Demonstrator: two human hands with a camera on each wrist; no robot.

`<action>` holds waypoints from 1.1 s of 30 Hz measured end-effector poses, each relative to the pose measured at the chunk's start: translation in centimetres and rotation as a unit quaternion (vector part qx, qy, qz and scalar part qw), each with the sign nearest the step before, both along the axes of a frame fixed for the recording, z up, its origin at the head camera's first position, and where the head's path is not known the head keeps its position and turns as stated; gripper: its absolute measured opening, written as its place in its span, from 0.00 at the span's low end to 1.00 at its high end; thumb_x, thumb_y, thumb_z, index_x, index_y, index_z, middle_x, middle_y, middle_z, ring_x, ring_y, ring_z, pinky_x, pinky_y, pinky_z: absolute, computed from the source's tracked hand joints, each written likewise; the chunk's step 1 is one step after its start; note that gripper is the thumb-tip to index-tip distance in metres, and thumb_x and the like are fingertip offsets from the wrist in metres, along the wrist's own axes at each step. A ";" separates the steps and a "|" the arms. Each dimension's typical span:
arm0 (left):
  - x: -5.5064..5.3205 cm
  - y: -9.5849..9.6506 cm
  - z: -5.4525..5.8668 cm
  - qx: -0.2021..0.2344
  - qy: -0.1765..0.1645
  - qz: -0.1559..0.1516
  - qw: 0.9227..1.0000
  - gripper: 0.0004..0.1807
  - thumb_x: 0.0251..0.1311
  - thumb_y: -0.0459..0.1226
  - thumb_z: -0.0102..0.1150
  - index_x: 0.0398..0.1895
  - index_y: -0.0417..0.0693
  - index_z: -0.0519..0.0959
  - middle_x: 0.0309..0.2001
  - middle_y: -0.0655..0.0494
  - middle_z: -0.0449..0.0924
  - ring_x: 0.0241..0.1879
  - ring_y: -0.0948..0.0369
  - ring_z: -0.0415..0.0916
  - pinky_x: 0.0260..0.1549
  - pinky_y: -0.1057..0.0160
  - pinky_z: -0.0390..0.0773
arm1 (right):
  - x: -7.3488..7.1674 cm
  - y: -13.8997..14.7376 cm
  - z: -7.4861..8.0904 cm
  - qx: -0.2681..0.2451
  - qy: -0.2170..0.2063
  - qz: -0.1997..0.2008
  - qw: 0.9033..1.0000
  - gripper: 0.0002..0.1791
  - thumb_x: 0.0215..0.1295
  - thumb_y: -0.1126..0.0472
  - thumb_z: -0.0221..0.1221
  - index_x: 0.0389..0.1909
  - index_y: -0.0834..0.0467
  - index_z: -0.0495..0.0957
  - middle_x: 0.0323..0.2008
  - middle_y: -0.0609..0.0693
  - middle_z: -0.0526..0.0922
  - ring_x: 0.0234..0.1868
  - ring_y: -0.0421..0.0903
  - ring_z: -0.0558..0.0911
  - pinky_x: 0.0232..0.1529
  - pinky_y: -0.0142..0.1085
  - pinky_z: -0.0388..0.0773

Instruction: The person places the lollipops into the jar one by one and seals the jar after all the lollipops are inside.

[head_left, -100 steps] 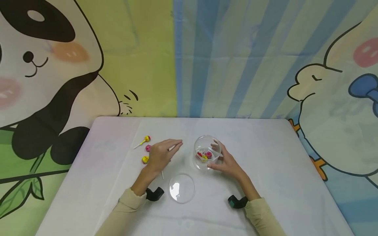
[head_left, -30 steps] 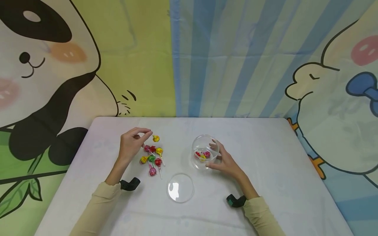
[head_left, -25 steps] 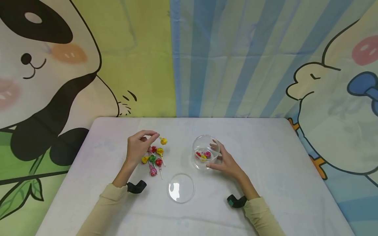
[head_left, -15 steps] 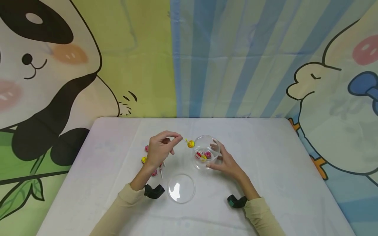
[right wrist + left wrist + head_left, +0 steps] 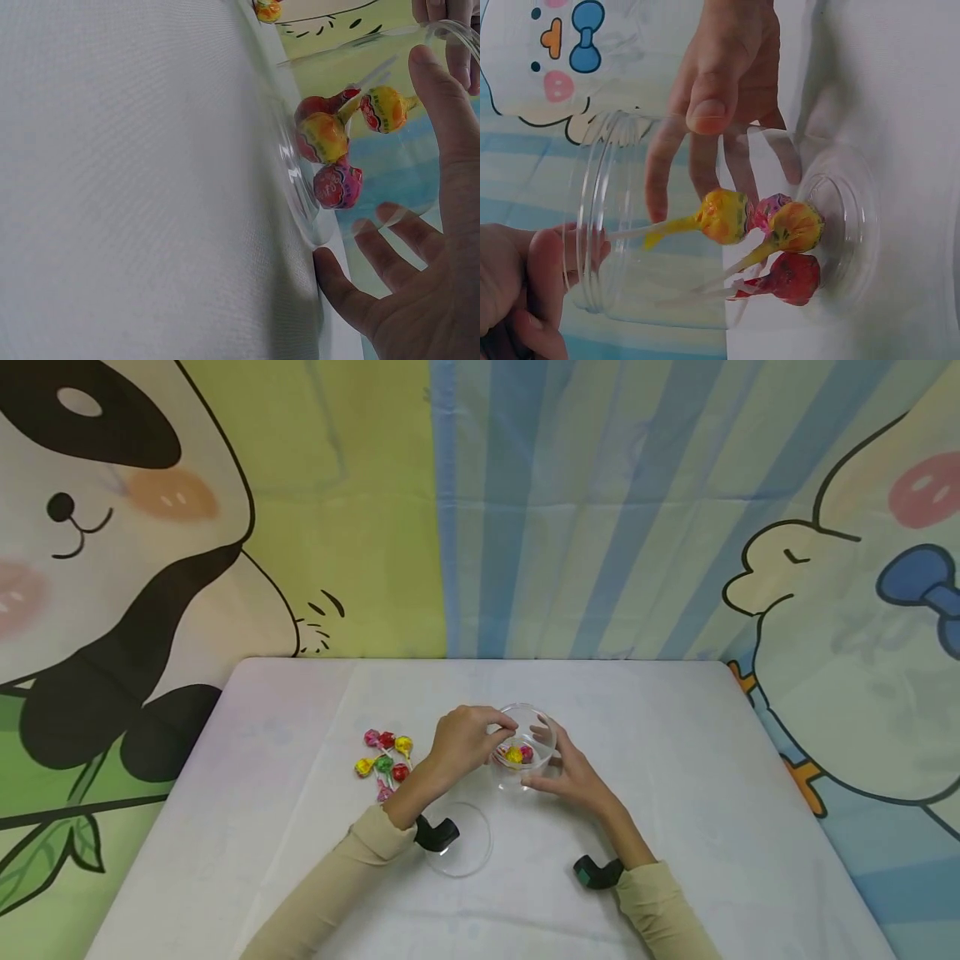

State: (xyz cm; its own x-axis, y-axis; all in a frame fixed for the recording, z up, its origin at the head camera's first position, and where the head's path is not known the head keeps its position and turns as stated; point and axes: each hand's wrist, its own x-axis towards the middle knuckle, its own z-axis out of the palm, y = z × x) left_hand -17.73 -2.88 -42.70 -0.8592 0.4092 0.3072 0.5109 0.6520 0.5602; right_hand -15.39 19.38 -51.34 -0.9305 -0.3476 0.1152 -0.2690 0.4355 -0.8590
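A clear plastic jar [image 5: 660, 300] stands on the table with its mouth uncovered. My right hand [image 5: 573, 768] curls round its right side, thumb at the front. At the mouth, my left hand [image 5: 468, 739] pinches the white stick of a yellow lollipop [image 5: 724, 216], whose wrapped head hangs inside the jar. Below that head, a second yellow lollipop [image 5: 797, 226], a red lollipop [image 5: 795, 278] and a pink lollipop [image 5: 337, 186] rest near the jar's bottom.
Several wrapped lollipops [image 5: 384, 763] lie in a group left of the jar. A clear round lid [image 5: 480, 864] is on the white table [image 5: 645, 710] in front of the jar, partly under the left wrist. A printed cloth [image 5: 570, 527] hangs behind the table.
My left hand has picked up a yellow lollipop by its stick from the left and carried it rightward, lowering it into the jar. My right hand has stayed on the jar.
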 end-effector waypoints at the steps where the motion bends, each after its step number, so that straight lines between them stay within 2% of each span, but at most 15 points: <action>1: 0.0 0.2 -0.1 -0.005 0.000 0.003 1.000 0.05 0.57 0.41 0.67 0.36 0.56 0.88 0.39 0.59 0.89 0.08 0.77 0.65 0.11 0.72 0.64 | 0.0 0.0 0.0 -0.001 0.001 0.001 1.000 0.56 0.52 0.60 0.72 0.76 0.52 0.46 0.70 0.62 0.64 0.69 0.61 0.68 0.59 0.56 0.74; 3: -0.1 0.4 -0.3 -0.011 -0.001 0.010 1.000 0.06 0.57 0.42 0.68 0.37 0.57 0.88 0.38 0.60 0.89 0.08 0.76 0.65 0.11 0.72 0.64 | 0.1 -0.2 0.3 0.002 -0.001 0.002 1.000 0.56 0.52 0.62 0.72 0.76 0.53 0.45 0.70 0.64 0.64 0.69 0.62 0.67 0.59 0.57 0.73; 8: -0.3 0.5 -0.4 -0.027 -0.001 0.022 0.999 0.06 0.56 0.43 0.68 0.35 0.56 0.88 0.36 0.60 0.88 0.12 0.73 0.66 0.13 0.72 0.65 | 0.9 -0.9 2.5 0.012 -0.011 0.007 1.000 0.53 0.54 0.63 0.70 0.75 0.59 0.46 0.69 0.68 0.63 0.69 0.65 0.66 0.58 0.58 0.73; 10: -0.4 0.6 -0.1 -0.047 -0.004 0.022 0.999 0.06 0.56 0.44 0.68 0.35 0.56 0.88 0.35 0.61 0.88 0.14 0.71 0.68 0.14 0.72 0.65 | 1.2 -1.1 3.5 0.016 -0.014 0.010 1.000 0.53 0.55 0.62 0.70 0.74 0.61 0.46 0.69 0.69 0.63 0.69 0.65 0.67 0.59 0.57 0.73; 13: -0.5 0.7 0.4 -0.085 -0.011 0.018 0.996 0.05 0.57 0.45 0.68 0.33 0.57 0.87 0.32 0.64 0.87 0.20 0.67 0.72 0.17 0.70 0.65 | 1.3 -1.1 3.9 0.016 -0.013 0.009 1.000 0.52 0.54 0.63 0.70 0.74 0.62 0.46 0.69 0.69 0.63 0.68 0.66 0.67 0.59 0.58 0.73; 14: -0.5 0.7 0.6 -0.098 -0.013 0.016 0.995 0.05 0.57 0.45 0.67 0.33 0.57 0.87 0.31 0.64 0.87 0.22 0.66 0.73 0.17 0.70 0.65 | 1.3 -1.1 3.8 0.015 -0.011 0.008 1.000 0.52 0.54 0.63 0.70 0.74 0.62 0.47 0.69 0.69 0.63 0.68 0.66 0.67 0.59 0.58 0.73; 18: -0.6 0.9 1.1 -0.132 -0.024 0.011 0.991 0.04 0.57 0.45 0.67 0.32 0.58 0.87 0.31 0.65 0.87 0.27 0.64 0.76 0.20 0.69 0.66 | 0.7 -0.7 1.9 0.010 -0.011 0.004 1.000 0.54 0.53 0.63 0.70 0.75 0.58 0.45 0.70 0.68 0.62 0.69 0.66 0.66 0.60 0.59 0.71; 21: -0.6 1.0 1.2 -0.143 -0.039 0.007 0.989 0.05 0.57 0.44 0.67 0.33 0.57 0.87 0.33 0.64 0.87 0.29 0.63 0.77 0.22 0.68 0.69 | 0.1 -0.3 0.4 0.005 -0.010 -0.001 1.000 0.56 0.53 0.62 0.71 0.76 0.54 0.45 0.71 0.65 0.62 0.70 0.64 0.66 0.60 0.59 0.71; 23: -0.5 0.9 1.1 -0.141 -0.047 0.006 0.989 0.06 0.58 0.45 0.67 0.36 0.57 0.87 0.36 0.62 0.88 0.32 0.61 0.79 0.24 0.66 0.72 | 0.0 -0.2 0.0 0.001 -0.007 -0.002 1.000 0.56 0.53 0.61 0.71 0.76 0.52 0.45 0.71 0.63 0.63 0.70 0.62 0.66 0.60 0.58 0.72; 26: 0.5 0.1 0.7 -0.112 -0.034 0.014 0.993 0.11 0.59 0.45 0.66 0.44 0.56 0.86 0.43 0.60 0.87 0.37 0.60 0.83 0.28 0.65 0.76 | 0.1 -0.1 -0.2 -0.001 -0.003 0.001 1.000 0.55 0.52 0.58 0.72 0.76 0.49 0.46 0.70 0.61 0.65 0.70 0.60 0.66 0.60 0.57 0.73; 28: 1.7 -1.1 0.5 -0.077 -0.003 0.025 0.997 0.14 0.58 0.44 0.67 0.47 0.55 0.85 0.47 0.59 0.86 0.37 0.60 0.84 0.28 0.68 0.77 | 0.1 -0.1 -0.2 0.001 0.000 0.003 1.000 0.56 0.52 0.56 0.72 0.76 0.49 0.46 0.70 0.60 0.65 0.70 0.60 0.66 0.60 0.57 0.73; 31: 4.0 -4.0 0.3 -0.027 0.056 0.046 0.997 0.16 0.54 0.42 0.70 0.47 0.53 0.84 0.46 0.57 0.86 0.26 0.63 0.81 0.21 0.75 0.73 | 0.2 -0.2 -0.1 0.006 0.001 -0.002 1.000 0.56 0.51 0.54 0.73 0.76 0.48 0.46 0.71 0.58 0.65 0.71 0.59 0.66 0.60 0.57 0.72; 33: 5.4 -6.2 -0.2 -0.014 0.086 0.062 0.994 0.17 0.50 0.40 0.73 0.45 0.52 0.85 0.42 0.58 0.86 0.22 0.66 0.78 0.17 0.77 0.67 | 0.1 -0.2 0.0 0.010 0.001 -0.009 1.000 0.57 0.50 0.54 0.73 0.76 0.47 0.46 0.71 0.57 0.65 0.71 0.58 0.66 0.60 0.57 0.72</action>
